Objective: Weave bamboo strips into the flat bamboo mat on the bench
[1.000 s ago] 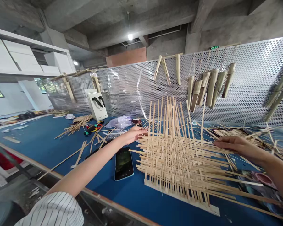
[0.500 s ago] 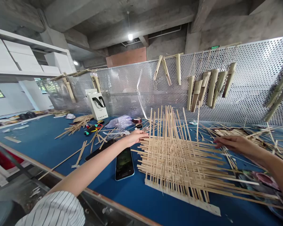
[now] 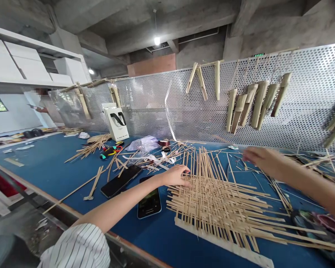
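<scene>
A woven mat of bamboo strips [image 3: 223,203] lies nearly flat on the blue table [image 3: 58,167], its loose strip ends sticking out far and right. My left hand [image 3: 178,176] rests on the mat's far left corner with fingers curled onto the strips. My right hand [image 3: 261,160] hovers above the far right of the mat, apart from it. It is smeared by motion and I see nothing in it.
Two phones [image 3: 120,181] [image 3: 149,201] lie left of the mat. Behind them are loose bamboo strips [image 3: 93,146], red-handled tools [image 3: 110,151], a plastic bag [image 3: 144,143] and a white box [image 3: 116,122]. Bamboo pieces [image 3: 251,104] hang on the perforated panel. A person [image 3: 46,106] stands far left.
The mat, tilted up before, has come down almost flat. My right hand has let go of its right edge and lifted away. My left hand has stayed at the left corner.
</scene>
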The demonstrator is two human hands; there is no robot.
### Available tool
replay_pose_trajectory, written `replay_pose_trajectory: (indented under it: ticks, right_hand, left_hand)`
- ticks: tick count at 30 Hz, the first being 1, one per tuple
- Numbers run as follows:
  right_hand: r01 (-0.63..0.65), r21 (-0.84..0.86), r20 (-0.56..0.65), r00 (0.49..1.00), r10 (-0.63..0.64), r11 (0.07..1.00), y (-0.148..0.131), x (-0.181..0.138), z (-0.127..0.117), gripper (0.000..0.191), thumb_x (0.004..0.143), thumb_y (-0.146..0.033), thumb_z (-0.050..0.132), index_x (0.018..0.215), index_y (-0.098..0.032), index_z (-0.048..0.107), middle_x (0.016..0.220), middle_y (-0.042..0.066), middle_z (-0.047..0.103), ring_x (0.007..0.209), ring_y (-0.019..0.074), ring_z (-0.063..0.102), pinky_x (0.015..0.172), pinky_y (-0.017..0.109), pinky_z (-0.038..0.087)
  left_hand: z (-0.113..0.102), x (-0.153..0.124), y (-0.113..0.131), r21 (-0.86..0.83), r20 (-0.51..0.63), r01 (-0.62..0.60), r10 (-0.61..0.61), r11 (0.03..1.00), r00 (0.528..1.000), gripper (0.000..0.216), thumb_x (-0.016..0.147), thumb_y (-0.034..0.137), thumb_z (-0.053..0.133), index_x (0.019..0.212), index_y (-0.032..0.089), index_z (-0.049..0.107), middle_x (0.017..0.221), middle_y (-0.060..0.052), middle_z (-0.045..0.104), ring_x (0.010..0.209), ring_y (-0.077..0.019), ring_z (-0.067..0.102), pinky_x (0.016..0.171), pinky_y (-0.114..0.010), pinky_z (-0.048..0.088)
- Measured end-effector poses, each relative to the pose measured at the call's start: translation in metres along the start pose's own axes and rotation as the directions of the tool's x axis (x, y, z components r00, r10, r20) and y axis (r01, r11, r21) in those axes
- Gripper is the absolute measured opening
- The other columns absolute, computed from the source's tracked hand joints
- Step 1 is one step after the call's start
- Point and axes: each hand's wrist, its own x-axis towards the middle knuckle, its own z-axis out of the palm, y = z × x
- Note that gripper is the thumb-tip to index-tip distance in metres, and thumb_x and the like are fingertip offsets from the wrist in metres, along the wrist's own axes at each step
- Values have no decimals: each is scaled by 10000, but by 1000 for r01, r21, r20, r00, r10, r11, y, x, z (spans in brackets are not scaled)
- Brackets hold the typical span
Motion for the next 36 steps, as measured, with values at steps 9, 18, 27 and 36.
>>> replay_pose_trajectory:
  ticks: [9, 18, 27, 36]
  right_hand:
    - [118, 73, 218, 967, -131, 990, -82, 14, 152, 226, 692, 16, 354, 679, -170, 482, 715, 57, 565, 705, 169, 522, 629, 254, 366]
    - [100, 91, 177, 978, -115, 991, -70, 11, 177, 187, 688, -9, 384, 668, -182, 451, 708, 45, 539, 736, 182, 482, 668, 259, 344]
    - [74, 148, 155, 983, -97, 986, -72, 9, 176, 195, 692, -14, 389, 648, -180, 482, 701, 46, 552, 754, 180, 501, 657, 243, 346]
    - [8, 181, 53, 998, -18, 983, -73, 6, 165, 248, 829, -124, 272, 675, -200, 450, 687, 37, 561, 663, 165, 512, 604, 241, 370]
  left_hand:
    - [14, 9, -9, 21, -107, -44, 46, 999, 993, 645, 557, 552, 673, 1037, 150, 517, 1043, -101, 543, 990, -252, 486, 827, -336, 395]
    - [15, 13, -10, 3, -121, -28, 29, 1000, 992, 609, 514, 484, 725, 1001, 177, 527, 1027, -87, 560, 964, -256, 518, 782, -331, 411]
    - [19, 15, -11, 83, -129, -23, 34, 996, 991, 587, 525, 512, 708, 964, 167, 525, 987, -91, 569, 932, -270, 523, 731, -331, 419]
    - [14, 6, -8, 23, -69, 18, -17, 1000, 997, 618, 584, 537, 662, 1066, 184, 506, 1067, -86, 539, 1014, -264, 485, 790, -334, 399]
